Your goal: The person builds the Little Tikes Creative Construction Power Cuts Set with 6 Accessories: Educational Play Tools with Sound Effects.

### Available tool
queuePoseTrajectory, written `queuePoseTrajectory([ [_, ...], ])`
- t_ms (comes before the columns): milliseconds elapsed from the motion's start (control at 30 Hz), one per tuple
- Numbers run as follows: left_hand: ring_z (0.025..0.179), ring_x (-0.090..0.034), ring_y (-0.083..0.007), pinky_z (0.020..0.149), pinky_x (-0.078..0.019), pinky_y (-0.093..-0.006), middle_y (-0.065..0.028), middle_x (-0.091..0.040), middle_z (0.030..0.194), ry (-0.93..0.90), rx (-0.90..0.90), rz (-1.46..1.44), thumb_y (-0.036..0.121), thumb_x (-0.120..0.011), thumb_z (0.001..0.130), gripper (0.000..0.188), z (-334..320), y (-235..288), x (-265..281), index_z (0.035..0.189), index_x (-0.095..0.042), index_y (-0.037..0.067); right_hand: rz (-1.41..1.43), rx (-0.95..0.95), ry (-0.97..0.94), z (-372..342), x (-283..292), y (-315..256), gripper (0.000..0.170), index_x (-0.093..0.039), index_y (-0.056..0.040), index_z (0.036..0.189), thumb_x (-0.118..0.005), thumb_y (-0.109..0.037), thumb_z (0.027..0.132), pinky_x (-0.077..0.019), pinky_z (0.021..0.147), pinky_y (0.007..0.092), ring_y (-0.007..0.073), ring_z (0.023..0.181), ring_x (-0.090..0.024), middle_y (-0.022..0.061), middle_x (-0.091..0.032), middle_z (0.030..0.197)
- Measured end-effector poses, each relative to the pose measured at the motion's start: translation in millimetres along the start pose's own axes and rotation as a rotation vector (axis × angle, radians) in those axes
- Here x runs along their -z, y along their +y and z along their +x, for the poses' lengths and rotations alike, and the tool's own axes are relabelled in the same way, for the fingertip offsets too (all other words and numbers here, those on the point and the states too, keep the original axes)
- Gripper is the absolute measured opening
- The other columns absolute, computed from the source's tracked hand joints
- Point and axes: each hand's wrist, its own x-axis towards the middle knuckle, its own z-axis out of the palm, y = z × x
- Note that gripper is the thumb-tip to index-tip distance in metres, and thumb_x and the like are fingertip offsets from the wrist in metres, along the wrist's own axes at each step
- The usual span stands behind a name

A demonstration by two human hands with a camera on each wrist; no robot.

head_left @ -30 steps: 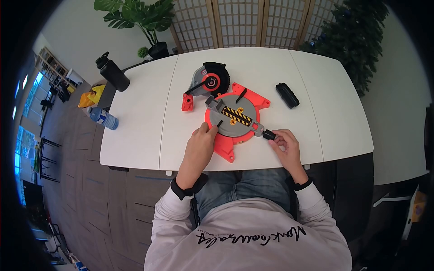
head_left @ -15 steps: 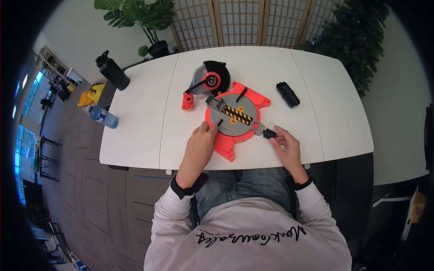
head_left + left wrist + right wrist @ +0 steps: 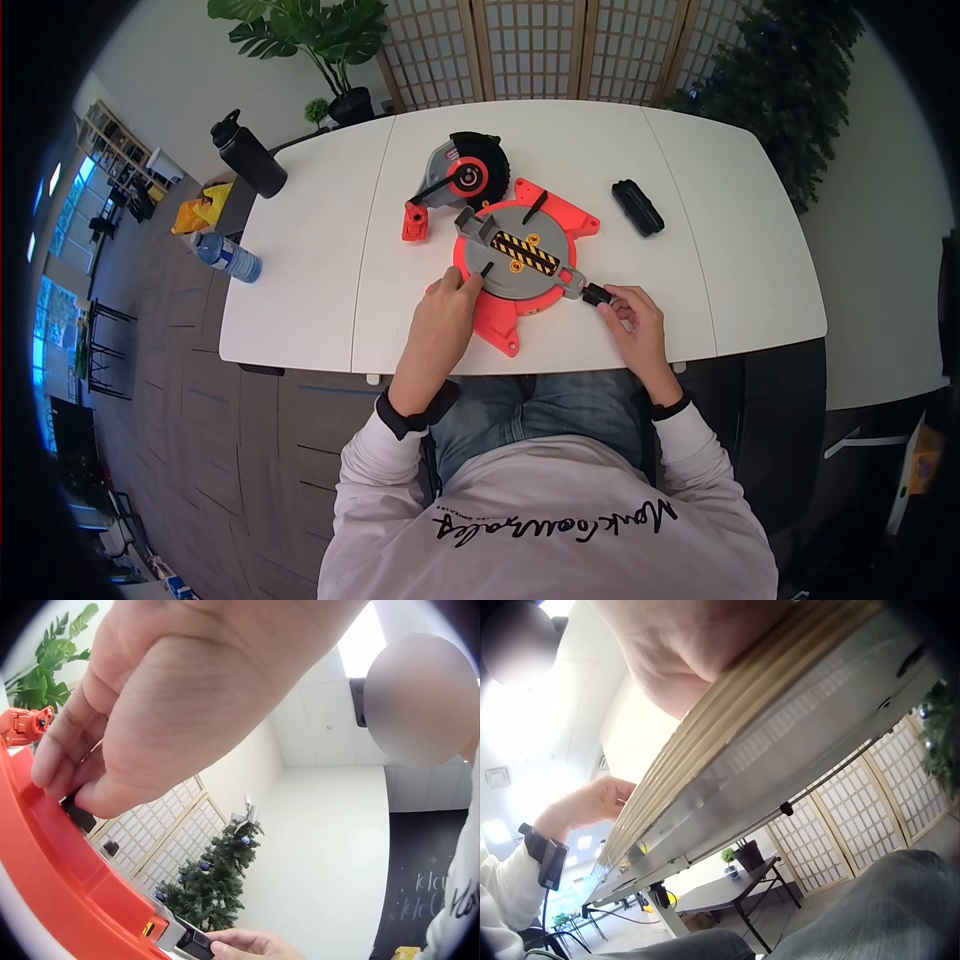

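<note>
A round toy saw base in red and grey lies on the table, with a yellow-and-black striped strip across its middle. On its near left side my left hand pinches a small black peg between thumb and fingers. At the end of the base's grey arm sits a black knob, which my right hand pinches with thumb and forefinger. Behind the base lies the toy saw head, with its black blade guard and a red end piece. In the right wrist view the table edge hides the right hand's fingertips.
A black ridged case-like piece lies right of the base on the white table. At the table's left edge a black bottle and a clear water bottle appear. A folding screen stands behind.
My right forefinger lifted a little off the black knob half a second ago and is back on it now. My left hand and the saw base stay in place.
</note>
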Motion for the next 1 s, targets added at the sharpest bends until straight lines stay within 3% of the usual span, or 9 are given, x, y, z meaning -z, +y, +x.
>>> queuePoseTrajectory([
  [133, 0.089, -0.067, -0.0432, 0.078, -0.0561, -0.0499, -0.0217, -0.062, 0.097, 0.032, 0.014, -0.054, -0.006, -0.064, 0.086, 0.027, 0.3, -1.3, -3.2, 0.113, -0.066, -0.001, 0.007, -0.028, -0.002, -0.5, -0.1, 2.0, 0.030, -0.071, 0.0025, 0.125, -0.077, -0.003, 0.095, -0.0568, 0.072, 0.0256, 0.0140, 0.082, -0.068, 0.0110, -0.070, 0.101],
  [1000, 0.089, -0.067, -0.0431, 0.078, -0.0557, -0.0498, -0.0213, -0.061, 0.098, 0.031, 0.006, -0.056, -0.005, -0.065, 0.087, 0.027, -0.5, -1.6, -3.5, 0.113, -0.065, -0.001, 0.004, -0.003, -0.021, -0.7, -0.5, -2.3, 0.032, -0.069, 0.0027, 0.122, -0.077, 0.001, 0.092, -0.0547, 0.070, 0.0258, 0.0137, 0.078, -0.068, 0.0108, -0.066, 0.098],
])
